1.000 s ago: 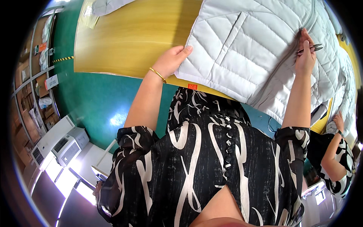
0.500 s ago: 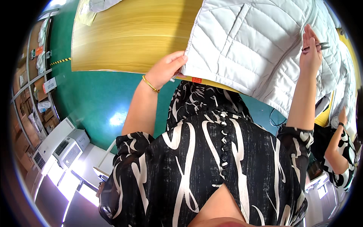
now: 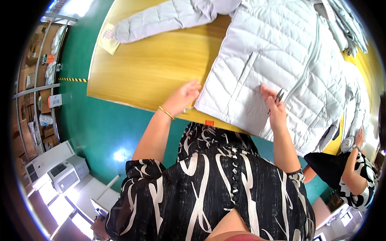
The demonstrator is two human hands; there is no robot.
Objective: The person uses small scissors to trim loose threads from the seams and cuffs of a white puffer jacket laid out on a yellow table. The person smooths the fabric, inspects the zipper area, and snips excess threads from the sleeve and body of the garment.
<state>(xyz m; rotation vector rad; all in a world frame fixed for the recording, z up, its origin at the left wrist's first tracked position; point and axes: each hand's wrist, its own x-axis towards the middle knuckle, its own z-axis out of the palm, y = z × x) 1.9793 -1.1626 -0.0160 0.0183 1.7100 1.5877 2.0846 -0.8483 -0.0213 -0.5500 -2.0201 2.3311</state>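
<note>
A pale grey quilted jacket [image 3: 265, 66] lies spread on the yellow wood-grain table [image 3: 161, 68]. Its front zip runs up the right part, and a slit pocket shows left of that. One sleeve [image 3: 161, 20] stretches out to the far left. My left hand [image 3: 183, 98] is just left of the jacket's side edge, above the table's near edge, its fingers extended and holding nothing. Over the lower front of the jacket, between pocket and zip, my right hand [image 3: 276, 110] holds small dark thread snips [image 3: 279, 95] with the blades pointing up.
Yellow paper [image 3: 108, 39] lies under the sleeve's cuff. A red label [image 3: 209, 123] marks the table's near edge. More grey garments [image 3: 345, 24] are heaped at the far right. Another person's arm [image 3: 354, 164] reaches in at right. Shelves with boxes [image 3: 44, 100] stand left.
My left hand has let go of the jacket's edge. My right hand has moved left across the jacket with the snips. More of the jacket and its sleeve show now as the view has shifted.
</note>
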